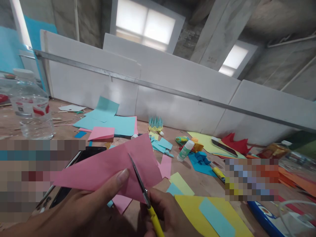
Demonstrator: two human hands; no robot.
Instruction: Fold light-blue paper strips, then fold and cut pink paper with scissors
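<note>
My left hand [98,197] pinches a sheet of pink paper [103,164], its thumb lying on top near the middle. My right hand [168,210] grips a pair of scissors with yellow handles [156,221]. One metal blade lies across the face of the pink paper, pointing up and away from me; the other blade is hidden behind the sheet. A crease shows in the paper near the blade tip. Below the sheet, a smaller pink scrap [122,204] rests on the table, close to both hands.
A water bottle [31,108] stands at the left. Teal sheets [120,125], a small paper crown [155,124] and a glue stick [185,151] lie farther back. Yellow paper [190,210] is at my right, with a phone [224,147] beyond. White panels [172,105] close the back.
</note>
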